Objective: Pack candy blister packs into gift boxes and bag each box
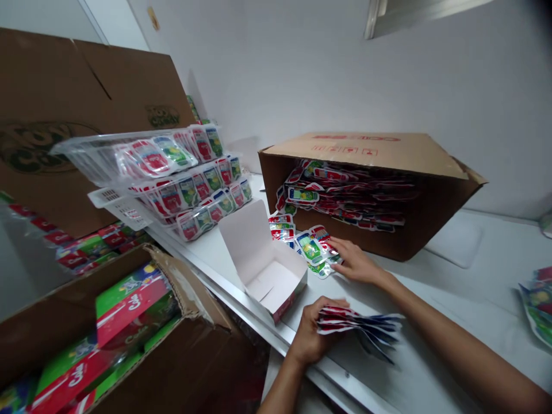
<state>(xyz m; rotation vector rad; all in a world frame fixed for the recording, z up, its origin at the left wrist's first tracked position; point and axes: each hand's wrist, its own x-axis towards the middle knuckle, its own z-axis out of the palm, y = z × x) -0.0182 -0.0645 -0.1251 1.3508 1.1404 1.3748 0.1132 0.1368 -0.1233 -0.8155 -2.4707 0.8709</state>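
Observation:
My left hand [313, 333] grips a fanned stack of flat red and blue sachets [364, 328] at the near edge of the white table [452, 299]. My right hand [356, 261] lies fingers apart on several loose sachets [313, 247] spread in front of a cardboard box [379, 150] tipped on its side. More sachets [345, 195] fill that box. A small open white carton [267, 267], empty inside, stands just left of both hands.
Clear plastic trays [172, 172] stacked with sachets stand at the left. Large cardboard boxes [56, 103] rise behind them. A box [125, 322] of green and red cartons sits at the lower left. More sachets [539, 302] lie at the right edge.

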